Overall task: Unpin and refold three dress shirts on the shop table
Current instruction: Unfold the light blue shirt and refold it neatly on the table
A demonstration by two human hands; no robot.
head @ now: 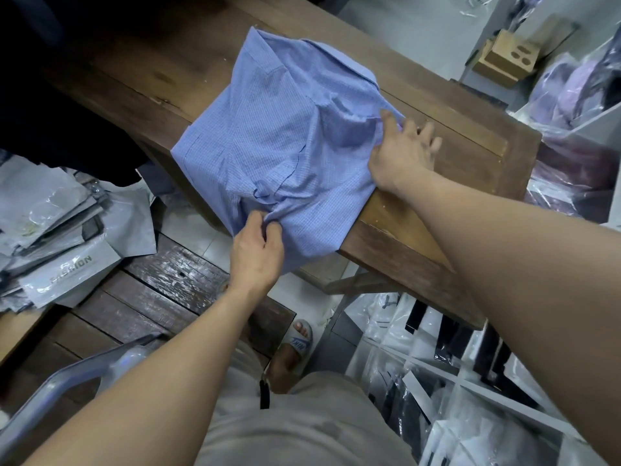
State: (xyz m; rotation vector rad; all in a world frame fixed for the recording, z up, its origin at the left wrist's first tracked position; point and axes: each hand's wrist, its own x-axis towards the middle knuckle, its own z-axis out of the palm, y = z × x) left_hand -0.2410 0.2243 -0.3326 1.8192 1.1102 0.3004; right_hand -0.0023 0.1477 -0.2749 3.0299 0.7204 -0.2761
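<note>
Shirt (279, 139): blue with a fine check, the only one in sight. Rumpled and loosely folded on the tabletop by its near corner. Lower part draped over the near edge and hanging free. Which end holds the collar, hard to tell.
Table (470, 156): dark brown wood with a plank top, wood showing to the right of the shirt.
Left hand (257, 253): at the near edge, on the hanging part of the shirt. Thumb and fingers curled, pinching a gathered fold of the cloth.
Right hand (400, 159): at the shirt's right side, close to the near corner. Palm down, fingers spread and straight on the wood, thumb laid on the cloth, a little cloth bunched between thumb and forefinger. Not clenched, pressing rather than gripping.
Bench (161, 290): lower, dark wood, left of the table and below its near edge.
Bags (67, 260): grey plastic, heaped on the bench's left part, one printed FASHION.
Box (507, 55): cardboard with two oval holes, beyond the table's far right corner.
Shelf (437, 364): white, divided into compartments, below the table's right end, holding bagged black and white clothes.
Slipper (300, 338): white, on a foot on the floor below the near edge.
</note>
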